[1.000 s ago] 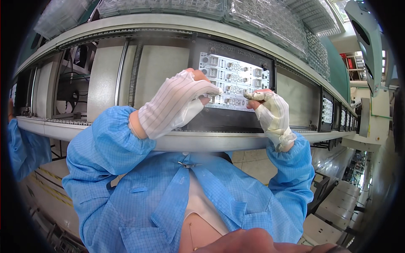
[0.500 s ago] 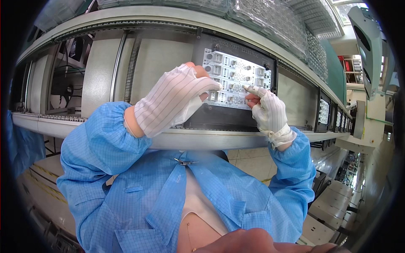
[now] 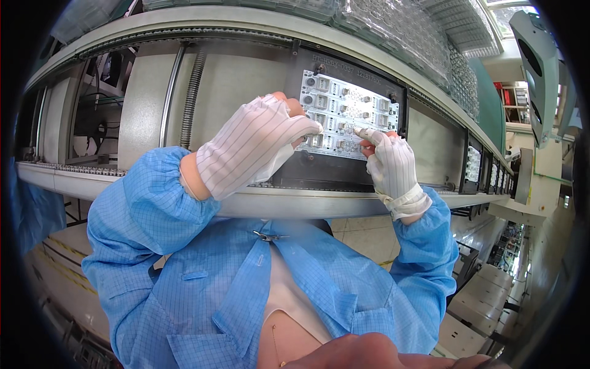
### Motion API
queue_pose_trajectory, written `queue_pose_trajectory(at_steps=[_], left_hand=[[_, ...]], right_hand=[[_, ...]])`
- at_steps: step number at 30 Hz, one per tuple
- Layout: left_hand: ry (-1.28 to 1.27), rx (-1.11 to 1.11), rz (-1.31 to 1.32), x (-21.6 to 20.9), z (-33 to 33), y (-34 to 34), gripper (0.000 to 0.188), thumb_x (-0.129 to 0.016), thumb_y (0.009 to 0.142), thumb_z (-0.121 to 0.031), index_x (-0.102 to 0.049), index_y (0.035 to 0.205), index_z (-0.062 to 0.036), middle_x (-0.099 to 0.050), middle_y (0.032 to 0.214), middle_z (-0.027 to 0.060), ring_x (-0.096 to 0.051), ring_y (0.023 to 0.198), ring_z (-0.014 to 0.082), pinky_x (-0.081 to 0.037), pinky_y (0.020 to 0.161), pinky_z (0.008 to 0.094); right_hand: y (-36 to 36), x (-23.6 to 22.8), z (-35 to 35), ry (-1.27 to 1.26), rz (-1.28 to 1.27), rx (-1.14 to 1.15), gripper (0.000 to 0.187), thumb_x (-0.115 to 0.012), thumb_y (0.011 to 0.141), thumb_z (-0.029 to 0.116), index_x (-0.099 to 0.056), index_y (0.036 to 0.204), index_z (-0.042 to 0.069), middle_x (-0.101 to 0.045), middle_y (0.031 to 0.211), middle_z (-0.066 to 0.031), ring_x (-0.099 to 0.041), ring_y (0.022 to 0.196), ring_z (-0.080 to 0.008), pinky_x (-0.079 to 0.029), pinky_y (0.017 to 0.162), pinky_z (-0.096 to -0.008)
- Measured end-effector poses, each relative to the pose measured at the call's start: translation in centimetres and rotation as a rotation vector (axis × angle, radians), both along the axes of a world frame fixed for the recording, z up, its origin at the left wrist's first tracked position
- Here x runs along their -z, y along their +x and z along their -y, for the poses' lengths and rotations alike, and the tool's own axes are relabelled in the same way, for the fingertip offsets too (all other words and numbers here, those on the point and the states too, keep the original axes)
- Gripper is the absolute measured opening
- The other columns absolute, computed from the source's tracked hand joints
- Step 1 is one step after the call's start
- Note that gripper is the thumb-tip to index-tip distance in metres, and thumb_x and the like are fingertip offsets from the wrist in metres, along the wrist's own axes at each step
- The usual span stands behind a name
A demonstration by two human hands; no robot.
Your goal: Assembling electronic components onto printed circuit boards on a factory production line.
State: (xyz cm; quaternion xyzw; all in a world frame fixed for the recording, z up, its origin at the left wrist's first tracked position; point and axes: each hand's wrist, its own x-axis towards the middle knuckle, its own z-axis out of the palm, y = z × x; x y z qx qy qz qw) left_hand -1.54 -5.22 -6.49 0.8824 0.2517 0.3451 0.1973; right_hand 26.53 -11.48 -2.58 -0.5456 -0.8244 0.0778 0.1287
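A white circuit board panel [image 3: 351, 106] with rows of small metal components lies in a black carrier tray [image 3: 329, 172] on the conveyor. My left hand [image 3: 251, 146], in a white striped glove with bare fingertips, is over the board's left edge. Its fingers are curled in together, hiding whatever lies between them. My right hand [image 3: 393, 165], gloved the same way, is at the board's lower right part, index finger on or just above the components. Thumb and fingers are drawn together there; anything between them is too small to make out.
The conveyor's front rail [image 3: 289, 204] runs between my body and the carrier. A spring-like screw [image 3: 194, 95] and a metal rod cross the conveyor at left. Clear plastic trays [image 3: 393, 31] are stacked beyond the back rail. More carriers with boards [image 3: 472, 163] stand farther right.
The carrier with the board has shifted slightly to the right. My left hand has stayed nearly in place, while the right hand has turned a little, its fingertips still at the board.
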Motion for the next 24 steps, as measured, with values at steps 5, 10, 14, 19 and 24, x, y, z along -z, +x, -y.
queue_pose_trajectory(at_steps=[5, 10, 14, 19, 24], left_hand=[[0.005, -0.008, 0.014, 0.1, 0.1, -0.1, 0.028, -0.070, 0.079, -0.008, -0.064, 0.106, -0.0105, -0.061, 0.095, 0.0081, -0.060, 0.090, 0.0263, -0.051, 0.080, 0.0376], [0.002, -0.002, 0.004, 0.3, -0.1, -0.1, 0.028, -0.069, 0.079, -0.007, -0.064, 0.106, -0.0107, -0.061, 0.094, 0.0074, -0.060, 0.088, 0.0254, -0.052, 0.079, 0.0372], [-0.001, 0.001, -0.001, 0.3, 0.1, -0.1, 0.029, -0.069, 0.078, -0.006, -0.064, 0.107, -0.0109, -0.061, 0.094, 0.0074, -0.060, 0.088, 0.0255, -0.052, 0.079, 0.0370], [-0.054, 0.017, -0.006, 0.3, 0.0, -0.3, 0.034, -0.072, 0.077, -0.001, -0.068, 0.110, -0.0097, -0.064, 0.097, 0.0107, -0.062, 0.089, 0.0288, -0.052, 0.076, 0.0384], [-0.057, 0.019, -0.006, 0.2, 0.0, -0.5, 0.033, -0.071, 0.078, 0.000, -0.069, 0.109, -0.0105, -0.064, 0.097, 0.0103, -0.063, 0.088, 0.0284, -0.052, 0.075, 0.0377]], right_hand=[[0.2, 0.6, 0.5, 0.087, 0.035, 0.036, 0.038, -0.067, 0.075, -0.002, -0.069, 0.110, 0.010, -0.070, 0.088, -0.0052, -0.064, 0.081, -0.0263, -0.049, 0.077, -0.0386], [1.0, 1.7, 1.4, 0.282, 0.163, 0.025, 0.023, -0.076, 0.076, 0.007, -0.066, 0.096, 0.011, -0.064, 0.092, -0.0066, -0.060, 0.085, -0.0290, -0.045, 0.078, -0.0418], [0.5, 1.8, 1.3, 0.320, 0.186, 0.019, 0.023, -0.076, 0.075, 0.006, -0.066, 0.096, 0.011, -0.063, 0.092, -0.0061, -0.058, 0.085, -0.0284, -0.044, 0.078, -0.0411], [1.0, 1.5, 1.2, 0.253, 0.164, -0.027, 0.021, -0.074, 0.075, 0.004, -0.067, 0.095, 0.010, -0.062, 0.091, -0.0052, -0.058, 0.085, -0.0281, -0.044, 0.079, -0.0412], [1.2, 1.8, 1.6, 0.242, 0.153, -0.031, 0.020, -0.073, 0.076, 0.003, -0.069, 0.095, 0.010, -0.061, 0.090, -0.0053, -0.058, 0.086, -0.0283, -0.044, 0.080, -0.0412]])
